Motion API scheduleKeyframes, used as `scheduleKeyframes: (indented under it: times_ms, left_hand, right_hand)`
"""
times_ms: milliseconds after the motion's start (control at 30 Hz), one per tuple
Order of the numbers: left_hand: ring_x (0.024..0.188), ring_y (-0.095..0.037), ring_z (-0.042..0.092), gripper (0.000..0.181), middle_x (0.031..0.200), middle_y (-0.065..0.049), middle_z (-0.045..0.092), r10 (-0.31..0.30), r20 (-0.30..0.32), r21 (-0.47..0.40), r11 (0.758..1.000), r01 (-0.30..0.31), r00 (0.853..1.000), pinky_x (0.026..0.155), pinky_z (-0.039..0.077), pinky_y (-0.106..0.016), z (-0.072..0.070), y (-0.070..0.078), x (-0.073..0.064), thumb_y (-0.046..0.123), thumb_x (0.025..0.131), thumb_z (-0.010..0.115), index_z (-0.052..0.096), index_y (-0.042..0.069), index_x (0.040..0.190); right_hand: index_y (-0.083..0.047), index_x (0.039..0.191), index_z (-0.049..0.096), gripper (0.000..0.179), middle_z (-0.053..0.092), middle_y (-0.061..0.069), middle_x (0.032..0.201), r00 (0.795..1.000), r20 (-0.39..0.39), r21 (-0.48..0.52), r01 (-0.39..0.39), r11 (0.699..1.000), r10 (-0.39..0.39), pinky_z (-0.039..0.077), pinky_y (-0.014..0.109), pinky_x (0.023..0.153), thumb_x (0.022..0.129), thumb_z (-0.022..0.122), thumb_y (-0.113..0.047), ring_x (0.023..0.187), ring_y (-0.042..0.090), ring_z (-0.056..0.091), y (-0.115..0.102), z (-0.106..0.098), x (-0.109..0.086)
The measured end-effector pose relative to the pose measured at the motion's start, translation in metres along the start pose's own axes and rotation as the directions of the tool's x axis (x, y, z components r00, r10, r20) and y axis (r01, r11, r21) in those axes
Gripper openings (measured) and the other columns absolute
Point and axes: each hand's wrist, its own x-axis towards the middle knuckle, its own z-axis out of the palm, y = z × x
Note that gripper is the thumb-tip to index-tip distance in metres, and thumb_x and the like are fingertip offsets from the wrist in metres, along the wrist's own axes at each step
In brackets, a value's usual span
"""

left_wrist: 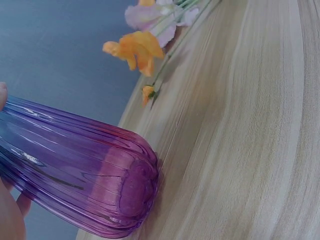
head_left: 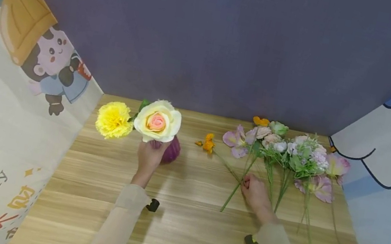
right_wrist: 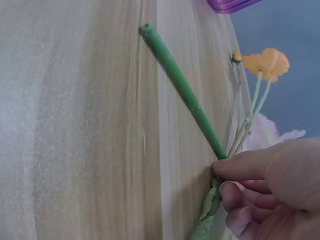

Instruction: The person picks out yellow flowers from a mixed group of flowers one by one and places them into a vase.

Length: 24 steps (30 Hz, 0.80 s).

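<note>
My left hand grips a ribbed, see-through vase, blue above and purple at the base. It looks tilted in the left wrist view. A cream rose with a pink centre and a yellow carnation stand over its mouth, which they hide. On the right, my right hand pinches at flower stems between thumb and fingertips. There a thick green stem crosses the thin stems of an orange flower; whether both are pinched I cannot tell. The orange bloom lies between the hands.
Right of my right hand, loose artificial flowers lie along the back of the wooden table: lilac blooms, a white-and-green bunch and a pink bloom. A dark wall rises behind, with printed panels on both sides.
</note>
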Motion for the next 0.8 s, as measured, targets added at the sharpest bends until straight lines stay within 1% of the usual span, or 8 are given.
scheduleKeyframes:
  times_ms: [100, 200, 233, 333, 467, 533, 733, 800]
  left_hand:
    - [0.095, -0.038, 0.064, 0.062, 0.104, -0.023, 0.068, 0.002, -0.002, -0.006, 1.0, -0.002, 1.0, 0.094, 0.054, -0.053, 0.0, -0.0003, 0.0001, 0.021, 0.082, 0.087, 0.06, -0.002, 0.133]
    - [0.091, -0.037, 0.063, 0.059, 0.098, -0.022, 0.067, 0.004, -0.001, -0.007, 1.0, -0.004, 1.0, 0.089, 0.054, -0.053, 0.0003, -0.0003, 0.0005, 0.022, 0.083, 0.087, 0.062, -0.002, 0.13]
    - [0.087, -0.038, 0.062, 0.057, 0.094, -0.022, 0.066, 0.005, 0.002, -0.006, 1.0, -0.005, 1.0, 0.085, 0.054, -0.053, 0.0004, -0.0004, 0.0006, 0.023, 0.083, 0.086, 0.063, -0.002, 0.128]
    - [0.087, -0.036, 0.062, 0.056, 0.094, -0.021, 0.066, 0.003, 0.003, -0.002, 1.0, -0.003, 1.0, 0.085, 0.055, -0.052, 0.0005, -0.0004, 0.0008, 0.023, 0.083, 0.086, 0.063, -0.002, 0.128]
    - [0.087, -0.033, 0.062, 0.058, 0.095, -0.019, 0.066, -0.019, 0.008, -0.001, 1.0, 0.019, 1.0, 0.086, 0.055, -0.049, 0.0003, 0.0006, 0.001, 0.022, 0.083, 0.087, 0.062, -0.001, 0.13]
    - [0.083, -0.03, 0.06, 0.055, 0.089, -0.017, 0.064, -0.04, 0.016, -0.009, 0.999, 0.04, 0.999, 0.082, 0.054, -0.045, 0.0002, 0.0014, 0.0015, 0.022, 0.083, 0.087, 0.063, 0.0, 0.127]
    - [0.073, -0.018, 0.054, 0.041, 0.078, -0.003, 0.056, -0.092, 0.034, -0.051, 0.994, 0.094, 0.995, 0.068, 0.048, -0.028, -0.0001, 0.0037, 0.0025, 0.019, 0.084, 0.086, 0.064, 0.002, 0.114]
    - [0.073, -0.02, 0.055, 0.04, 0.078, -0.006, 0.057, -0.096, 0.037, -0.064, 0.993, 0.098, 0.995, 0.068, 0.048, -0.028, -0.0002, 0.0038, 0.0025, 0.018, 0.084, 0.086, 0.063, 0.001, 0.112]
  right_hand:
    - [0.004, 0.097, 0.064, 0.007, 0.062, 0.009, 0.082, 1.0, 0.011, -0.003, 0.004, 1.0, -0.004, 0.05, 0.036, 0.067, 0.092, 0.069, 0.0, 0.076, 0.022, 0.058, -0.0002, -0.0004, -0.0014]
    - [0.004, 0.095, 0.066, 0.005, 0.065, 0.01, 0.083, 1.0, -0.014, 0.014, 0.002, 1.0, -0.002, 0.051, 0.036, 0.069, 0.093, 0.067, 0.0, 0.078, 0.023, 0.059, 0.0, -0.0002, -0.0031]
    - [0.004, 0.095, 0.067, 0.005, 0.066, 0.01, 0.084, 0.999, -0.032, 0.02, 0.006, 1.0, -0.005, 0.051, 0.036, 0.069, 0.093, 0.067, 0.0, 0.079, 0.023, 0.061, 0.0002, -0.0001, -0.0036]
    - [0.004, 0.095, 0.069, 0.004, 0.068, 0.013, 0.085, 0.993, -0.111, 0.031, 0.038, 0.999, -0.035, 0.054, 0.039, 0.07, 0.093, 0.067, 0.002, 0.079, 0.026, 0.063, 0.0004, 0.0003, -0.0045]
    - [0.006, 0.097, 0.069, 0.005, 0.068, 0.015, 0.085, 0.969, -0.23, 0.039, 0.105, 0.994, -0.093, 0.054, 0.04, 0.067, 0.094, 0.069, 0.002, 0.077, 0.029, 0.065, -0.0009, 0.0004, -0.004]
    - [0.006, 0.099, 0.069, 0.007, 0.067, 0.015, 0.086, 0.957, -0.265, 0.044, 0.137, 0.99, -0.12, 0.054, 0.039, 0.065, 0.094, 0.07, 0.001, 0.077, 0.028, 0.064, -0.0024, 0.0, -0.0033]
    - [0.006, 0.106, 0.068, 0.011, 0.067, 0.017, 0.093, 0.947, -0.281, 0.047, 0.179, 0.983, -0.159, 0.054, 0.041, 0.068, 0.097, 0.068, 0.0, 0.081, 0.028, 0.065, -0.0069, -0.0017, -0.0007]
    - [0.006, 0.106, 0.067, 0.011, 0.067, 0.017, 0.093, 0.945, -0.286, 0.05, 0.182, 0.982, -0.16, 0.055, 0.043, 0.069, 0.097, 0.067, 0.001, 0.082, 0.029, 0.065, -0.0075, -0.0021, 0.0001]
